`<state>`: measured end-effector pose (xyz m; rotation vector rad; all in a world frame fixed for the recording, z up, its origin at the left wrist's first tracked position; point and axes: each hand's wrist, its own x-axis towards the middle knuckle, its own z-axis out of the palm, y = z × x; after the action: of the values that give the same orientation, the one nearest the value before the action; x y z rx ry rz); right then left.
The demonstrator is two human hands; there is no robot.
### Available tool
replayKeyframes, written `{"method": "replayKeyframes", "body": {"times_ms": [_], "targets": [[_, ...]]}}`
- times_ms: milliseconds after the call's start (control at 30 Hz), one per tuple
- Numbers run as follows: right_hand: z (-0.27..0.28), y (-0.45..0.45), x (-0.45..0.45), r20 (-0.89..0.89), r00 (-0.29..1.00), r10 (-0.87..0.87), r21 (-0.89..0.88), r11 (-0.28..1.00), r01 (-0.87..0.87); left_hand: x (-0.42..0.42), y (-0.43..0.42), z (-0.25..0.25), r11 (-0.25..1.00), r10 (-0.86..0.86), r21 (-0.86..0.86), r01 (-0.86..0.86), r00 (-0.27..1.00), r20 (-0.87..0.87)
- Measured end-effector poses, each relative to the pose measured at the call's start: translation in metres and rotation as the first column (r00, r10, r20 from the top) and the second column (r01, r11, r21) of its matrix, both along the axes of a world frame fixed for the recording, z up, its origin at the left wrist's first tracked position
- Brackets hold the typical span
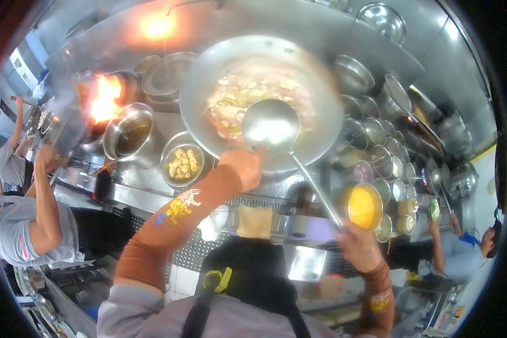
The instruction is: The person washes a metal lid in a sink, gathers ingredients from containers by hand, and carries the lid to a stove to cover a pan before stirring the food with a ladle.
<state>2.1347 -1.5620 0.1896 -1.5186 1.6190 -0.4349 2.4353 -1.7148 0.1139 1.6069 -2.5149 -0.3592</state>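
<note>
A large steel wok (194, 107) holds a steaming mix of pale and greenish sliced pieces in reddish liquid. My left hand (243, 169) is closed at its near rim, the fingertips partly hidden. Over the near part of the food hangs a ladle (271, 125), its bowl covering some of the contents. The end of its long handle is gripped in my right hand (361, 247), to the lower right of the wok. Close to that hand is a metal container of yellow liquid (363, 207).
A bowl of browned chunks (181, 164) and a pot of dark liquid (129, 134) stand left of the wok. Tall flames (106, 98) rise beyond them. Several seasoning containers (382, 160) crowd the right side. Co-workers (34, 219) stand at left and a person (462, 253) at right.
</note>
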Motion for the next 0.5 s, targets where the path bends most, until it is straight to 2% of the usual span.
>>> {"method": "replayKeyframes", "body": {"times_ms": [100,200,233,267,333,367,400,433,467,500], "targets": [[-0.009,-0.002,-0.007,0.001,0.999,0.042,-0.014,0.999,-0.042,0.0,-0.011,-0.006,0.999,-0.045,0.027,0.047,0.997,-0.061],[-0.011,-0.006,-0.01,-0.005,0.998,0.057,0.0,0.998,-0.057,0.006,-0.005,0.003,0.942,-0.229,-0.32,0.101,0.89,-0.394],[-0.011,-0.007,-0.011,-0.007,0.999,0.051,0.017,0.999,-0.05,0.01,0.003,0.018,0.992,-0.067,0.053,0.116,0.832,-0.551],[-0.015,-0.008,-0.014,0.02,0.999,0.04,0.036,0.999,-0.04,0.012,0.016,0.055,0.895,0.146,0.415,0.166,0.768,-0.623],[-0.025,-0.011,-0.021,0.078,0.997,0.024,0.073,0.997,-0.03,0.023,0.039,0.095,0.686,0.233,0.59,0.426,0.64,-0.732],[-0.034,-0.01,-0.025,0.112,0.994,0.016,0.039,0.999,-0.02,0.024,0.049,0.102,0.701,0.029,0.371,0.609,0.496,-0.868],[-0.044,-0.008,-0.029,0.147,0.989,0.013,0.006,1.0,-0.014,0.026,0.057,0.105,0.661,-0.169,0.124,0.74,0.307,-0.937],[-0.052,-0.012,-0.029,0.182,0.983,0.016,-0.032,0.999,-0.01,0.03,0.059,0.108,0.444,-0.158,0.071,0.893,0.156,-0.975],[-0.045,-0.017,-0.026,0.188,0.982,-0.034,0.089,0.996,0.017,0.025,0.06,0.102,0.288,-0.16,-0.079,0.954,-0.033,-0.987],[-0.048,-0.021,-0.025,0.17,0.985,-0.033,0.077,0.997,0.02,0.021,0.061,0.097,0.102,-0.117,-0.219,0.971,-0.207,-0.971]]}}
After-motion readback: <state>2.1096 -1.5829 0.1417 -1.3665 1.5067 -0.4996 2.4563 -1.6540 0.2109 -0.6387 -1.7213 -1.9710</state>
